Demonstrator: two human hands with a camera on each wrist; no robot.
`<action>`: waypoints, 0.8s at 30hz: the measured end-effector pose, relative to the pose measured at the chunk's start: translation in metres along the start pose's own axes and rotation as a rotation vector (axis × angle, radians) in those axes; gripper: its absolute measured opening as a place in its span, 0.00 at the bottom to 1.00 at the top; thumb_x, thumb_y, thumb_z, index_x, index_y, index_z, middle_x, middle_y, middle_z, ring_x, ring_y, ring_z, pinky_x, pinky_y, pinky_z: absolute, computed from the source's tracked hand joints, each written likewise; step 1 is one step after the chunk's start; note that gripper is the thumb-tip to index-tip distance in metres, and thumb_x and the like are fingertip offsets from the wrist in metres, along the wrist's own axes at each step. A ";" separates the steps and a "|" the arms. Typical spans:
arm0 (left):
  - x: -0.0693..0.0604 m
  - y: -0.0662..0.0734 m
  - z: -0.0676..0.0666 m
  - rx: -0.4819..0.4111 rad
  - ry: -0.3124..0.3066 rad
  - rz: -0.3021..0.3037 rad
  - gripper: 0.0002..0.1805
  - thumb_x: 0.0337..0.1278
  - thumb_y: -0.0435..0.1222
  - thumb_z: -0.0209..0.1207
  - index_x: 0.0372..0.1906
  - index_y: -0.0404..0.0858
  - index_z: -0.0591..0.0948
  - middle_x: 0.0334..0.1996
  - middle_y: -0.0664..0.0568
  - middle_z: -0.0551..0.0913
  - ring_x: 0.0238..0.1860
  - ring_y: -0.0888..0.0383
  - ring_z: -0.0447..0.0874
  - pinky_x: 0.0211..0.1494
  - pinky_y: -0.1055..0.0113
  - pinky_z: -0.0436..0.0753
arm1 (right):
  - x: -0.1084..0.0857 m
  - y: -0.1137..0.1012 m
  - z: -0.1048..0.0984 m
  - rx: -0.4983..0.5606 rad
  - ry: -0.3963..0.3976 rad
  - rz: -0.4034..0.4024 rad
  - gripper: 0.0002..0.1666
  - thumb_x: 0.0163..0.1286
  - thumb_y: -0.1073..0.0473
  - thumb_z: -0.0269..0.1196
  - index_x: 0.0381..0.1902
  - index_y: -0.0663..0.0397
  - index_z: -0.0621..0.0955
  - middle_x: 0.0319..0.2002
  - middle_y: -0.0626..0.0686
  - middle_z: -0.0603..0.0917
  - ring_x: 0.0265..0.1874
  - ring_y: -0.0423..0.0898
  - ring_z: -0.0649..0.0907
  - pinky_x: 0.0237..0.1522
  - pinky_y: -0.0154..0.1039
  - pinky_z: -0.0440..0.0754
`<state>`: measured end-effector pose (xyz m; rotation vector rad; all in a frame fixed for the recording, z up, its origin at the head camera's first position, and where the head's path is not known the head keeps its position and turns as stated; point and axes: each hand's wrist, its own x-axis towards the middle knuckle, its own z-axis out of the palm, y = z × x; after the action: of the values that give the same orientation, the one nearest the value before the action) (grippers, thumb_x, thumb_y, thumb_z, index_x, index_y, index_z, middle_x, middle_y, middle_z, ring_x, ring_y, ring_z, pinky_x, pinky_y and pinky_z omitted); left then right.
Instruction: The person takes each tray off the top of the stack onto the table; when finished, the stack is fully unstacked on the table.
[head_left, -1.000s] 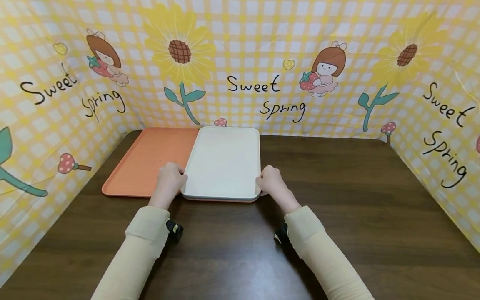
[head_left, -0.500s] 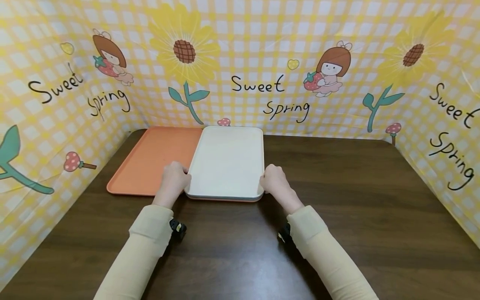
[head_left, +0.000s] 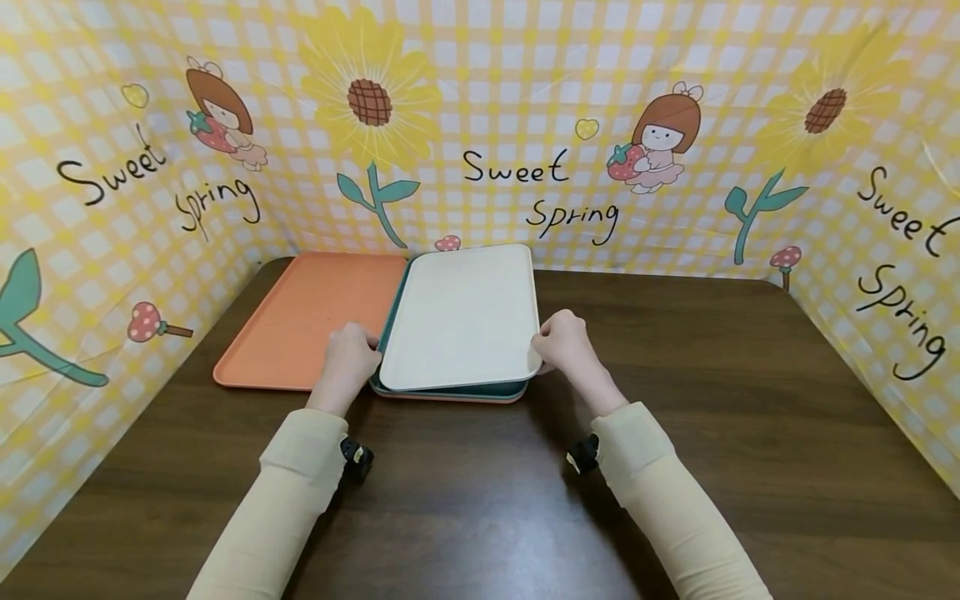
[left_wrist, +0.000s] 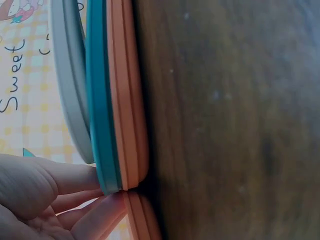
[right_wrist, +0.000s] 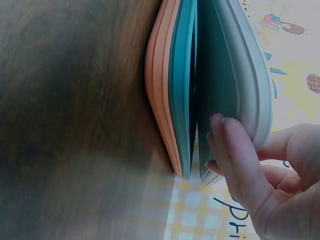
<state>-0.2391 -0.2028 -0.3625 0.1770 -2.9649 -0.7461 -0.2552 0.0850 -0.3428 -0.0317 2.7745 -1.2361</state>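
Observation:
A white tray [head_left: 461, 321] is tilted above a stack, its right side raised. My right hand [head_left: 568, 346] pinches its right edge; in the right wrist view the fingers [right_wrist: 242, 155] lie against the white tray's [right_wrist: 257, 85] underside. Beneath it is a teal tray [head_left: 491, 389], over an orange one [right_wrist: 159, 85]. At the stack's left edge, my left hand [head_left: 348, 358] pinches the teal tray's rim, with its thumb [left_wrist: 75, 178] against the teal tray [left_wrist: 100, 115] in the left wrist view. There the white tray [left_wrist: 72, 95] leans close to the teal rim.
Another orange tray [head_left: 307, 325] lies flat on the dark wooden table [head_left: 465, 500], left of the stack. A yellow checked cloth [head_left: 480, 92] with flowers and lettering stands along the table's back and sides.
The white tray has risen on its right side and shifted slightly right, exposing the teal tray. My right hand has moved up and right with it; my left hand stays at the stack's left edge.

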 end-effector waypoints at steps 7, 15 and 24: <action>0.002 -0.003 0.001 -0.014 -0.015 0.000 0.12 0.53 0.26 0.56 0.41 0.26 0.84 0.44 0.32 0.83 0.46 0.38 0.80 0.47 0.50 0.81 | 0.005 0.002 -0.005 0.144 -0.085 0.075 0.10 0.59 0.68 0.57 0.30 0.73 0.82 0.23 0.61 0.82 0.14 0.44 0.83 0.32 0.49 0.85; 0.002 -0.003 -0.001 -0.001 -0.027 -0.011 0.12 0.52 0.25 0.55 0.40 0.25 0.85 0.43 0.33 0.84 0.46 0.39 0.81 0.47 0.50 0.81 | 0.005 0.001 -0.011 0.378 -0.264 0.186 0.11 0.59 0.71 0.61 0.38 0.70 0.72 0.19 0.53 0.78 0.16 0.41 0.80 0.30 0.42 0.85; 0.003 -0.004 0.001 0.008 -0.045 -0.022 0.13 0.55 0.29 0.59 0.45 0.25 0.83 0.46 0.33 0.82 0.50 0.38 0.79 0.51 0.49 0.80 | 0.003 0.012 -0.010 0.456 -0.267 0.177 0.10 0.61 0.71 0.59 0.40 0.71 0.73 0.17 0.50 0.79 0.16 0.40 0.81 0.22 0.35 0.83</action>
<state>-0.2419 -0.2061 -0.3647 0.1968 -3.0137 -0.7500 -0.2593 0.1000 -0.3449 0.0776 2.1699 -1.6422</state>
